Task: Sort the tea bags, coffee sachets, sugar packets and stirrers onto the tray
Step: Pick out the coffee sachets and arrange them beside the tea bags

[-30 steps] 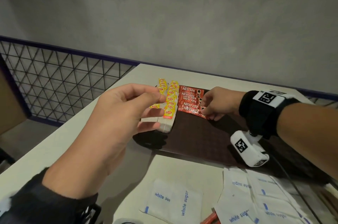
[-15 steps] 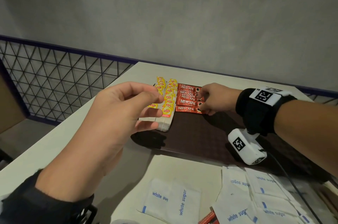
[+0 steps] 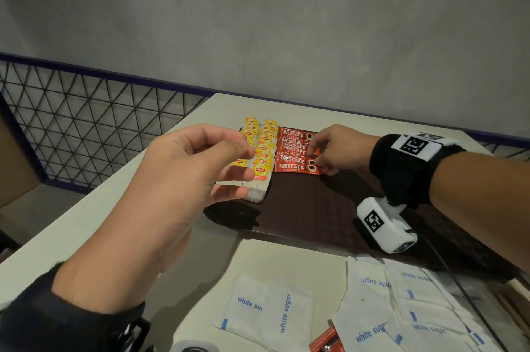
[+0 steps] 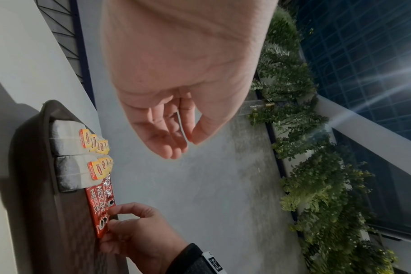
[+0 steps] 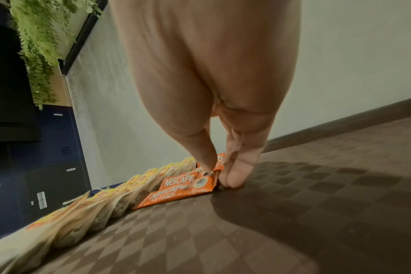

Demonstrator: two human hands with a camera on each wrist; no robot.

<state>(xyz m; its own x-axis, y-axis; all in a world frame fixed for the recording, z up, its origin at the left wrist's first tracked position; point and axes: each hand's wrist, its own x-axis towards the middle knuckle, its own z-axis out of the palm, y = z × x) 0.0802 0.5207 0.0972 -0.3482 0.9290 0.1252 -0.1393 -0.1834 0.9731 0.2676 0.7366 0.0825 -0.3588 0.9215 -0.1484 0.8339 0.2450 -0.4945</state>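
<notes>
Your tray (image 3: 315,208) sits on the table (image 3: 86,222) with two of the four groups already on it: the tea bags (image 3: 262,150) lie in two rows at its 10 o'clock corner, and the coffee sachets (image 3: 292,150) are fanned just beside them toward 12 o'clock. Your right hand (image 3: 341,147) is at the sachets' right ends, thumb and fingertips pinching the stack's edge against the tray, so its grip is closed on them, squaring the pile as I judge it. Your left hand (image 3: 177,188) hovers above the tray's left edge, grip loose, fingers relaxed and holding nothing. Left to do: the sugar packets (image 3: 401,308) lie on the table at 6 o'clock of the tray, none on it. One more red sachet (image 3: 327,340) pokes out beneath them at the bottom edge, so the coffee group may be unfinished. The stirrers are hard to make out; the pale strips at the far lower right might be them. Roughly half done.
</notes>
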